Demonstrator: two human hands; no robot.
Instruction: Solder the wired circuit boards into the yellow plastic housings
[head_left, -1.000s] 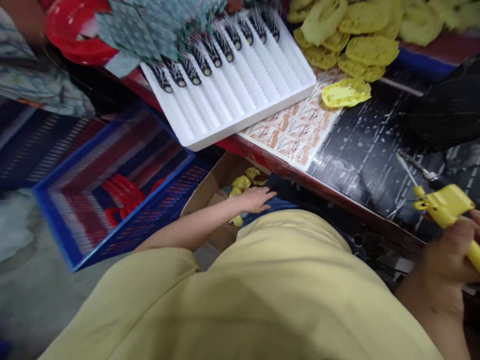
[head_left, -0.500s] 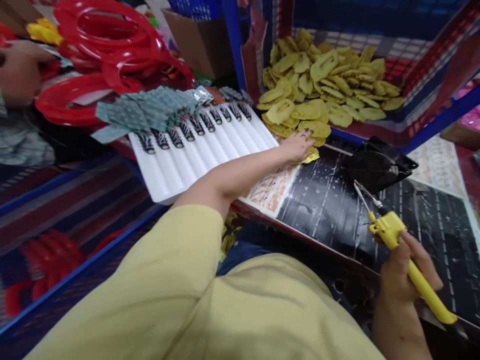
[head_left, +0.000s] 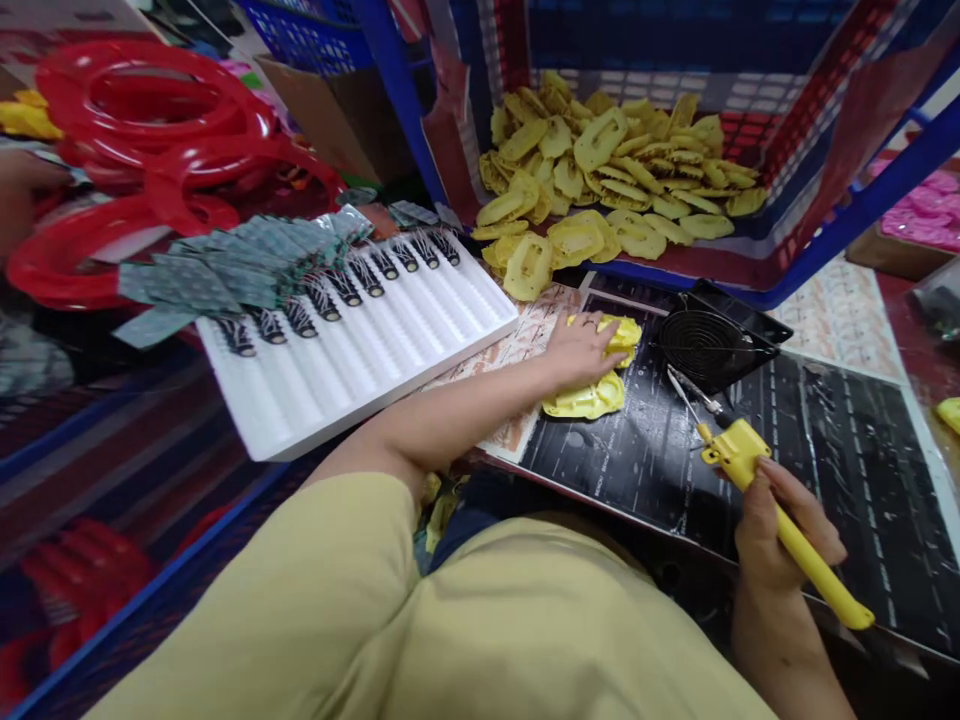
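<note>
My left hand [head_left: 581, 352] lies over bright yellow plastic pieces on the black work mat [head_left: 585, 455], its fingers curled across the upper one [head_left: 626, 338]. A second yellow plastic piece [head_left: 589, 397] sits just below the palm, glossy and moulded. In my right hand [head_left: 780, 525] is a yellow soldering gun [head_left: 814, 570], gripped by its handle. The gun's metal tip and thin feed tube point up and left, close to a black fan [head_left: 705, 335] on the mat.
Yellow oval plastic parts [head_left: 600, 140] spill from a blue-framed basket [head_left: 795, 285]. On the left, a white ribbed foam tray [head_left: 360, 370] carries black wired components under greenish-grey packets [head_left: 232, 260]. Red plastic rings [head_left: 142, 110] are stacked beyond it, beside another person's arm [head_left: 19, 195].
My left hand has come back from the front of the yellow pile onto the mat, bringing yellow pieces with it. My right hand still holds the soldering gun. The view has shifted.
</note>
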